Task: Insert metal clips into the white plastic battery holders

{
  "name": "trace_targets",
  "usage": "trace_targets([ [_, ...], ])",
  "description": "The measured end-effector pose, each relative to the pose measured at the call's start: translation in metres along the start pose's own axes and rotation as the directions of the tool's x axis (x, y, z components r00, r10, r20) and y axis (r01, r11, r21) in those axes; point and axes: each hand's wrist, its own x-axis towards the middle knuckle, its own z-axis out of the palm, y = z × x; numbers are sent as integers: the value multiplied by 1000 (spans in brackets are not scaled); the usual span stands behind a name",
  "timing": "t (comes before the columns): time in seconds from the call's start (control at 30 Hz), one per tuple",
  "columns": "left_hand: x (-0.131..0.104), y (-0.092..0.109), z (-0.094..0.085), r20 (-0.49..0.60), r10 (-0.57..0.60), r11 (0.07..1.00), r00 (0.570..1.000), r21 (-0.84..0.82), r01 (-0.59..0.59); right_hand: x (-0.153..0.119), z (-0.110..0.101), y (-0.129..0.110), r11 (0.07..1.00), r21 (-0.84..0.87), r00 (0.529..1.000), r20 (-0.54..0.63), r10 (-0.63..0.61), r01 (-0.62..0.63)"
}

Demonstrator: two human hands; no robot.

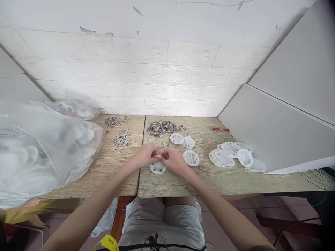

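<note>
A round white plastic plate with slots like battery bays (158, 169) lies on the table in front of me. My left hand (148, 156) is closed, its fingertips pinched at the plate's upper left; whether a small part is between them is hidden. My right hand (175, 160) is closed around a thin pale stick (164, 153), with its fingertips touching the plate's upper right. Just right of this hand lies a similar plate (191, 158). Two more plates, one slotted (177, 138) and one plainer (188, 142), overlap slightly behind it.
Behind my hands is a heap of small metal pieces (161, 128); two smaller piles (123, 138) (113, 122) lie left of the table seam. A big clear bag of white parts (49, 150) fills the left. Several plates (222, 157) and a red-handled tool (220, 129) lie right.
</note>
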Motion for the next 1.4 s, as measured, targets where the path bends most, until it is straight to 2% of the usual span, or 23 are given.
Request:
trace_targets([
  [0.1, -3, -2, -1, 26, 8, 1000, 1000, 25, -9, -4, -2, 1, 998, 69, 1000, 27, -8, 6],
  [0.23, 0, -1, -16, 137, 30, 965, 990, -261, 7, 4, -20, 1, 943, 332, 988, 142, -55, 4],
  [0.3, 5, 2, -25, 153, 30, 916, 988, -399, 34, 14, -30, -1, 905, 425, 991, 112, -67, 13],
  [0.4, 20, 4, -32, 114, 0, 834, 993, -548, 63, 36, -37, -3, 862, 503, 997, 12, -78, 61],
  [0.47, 32, 1, -30, 21, -63, 749, 998, -660, 61, 52, -37, -4, 855, 506, 994, -74, -86, 112],
  [0.6, 51, -12, -16, -127, -168, 561, 978, -828, -11, 76, -32, 2, 910, 361, 950, -299, -93, 202],
  [0.67, 55, -18, -10, -163, -202, 531, 966, -847, -32, 80, -30, 8, 959, 212, 914, -394, -91, 187],
  [0.77, 58, -22, -5, -169, -194, 546, 966, -837, -37, 80, -29, 18, 990, 7, 877, -464, -120, 139],
  [0.83, 59, -22, -5, -159, -195, 543, 968, -839, -28, 78, -27, 22, 988, -95, 872, -466, -150, 120],
  [0.9, 60, -20, -5, -160, -225, 498, 961, -867, -28, 76, -21, 24, 976, -189, 882, -435, -180, 106],
  [1.07, 65, -20, -12, -161, -329, 285, 931, -956, -64, 73, -1, 19, 925, -343, 908, -313, -278, 164],
  [1.27, 67, -23, -21, -86, -300, 123, 950, -991, -51, 72, 9, 16, 897, -363, 900, -250, -356, 254],
  [1.33, 66, -21, -22, -87, -298, 100, 951, -993, -59, 72, 9, 16, 897, -357, 899, -249, -359, 260],
  [1.4, 64, -17, -22, -93, -321, 115, 943, -992, -59, 72, 9, 16, 906, -358, 907, -260, -331, 228],
])
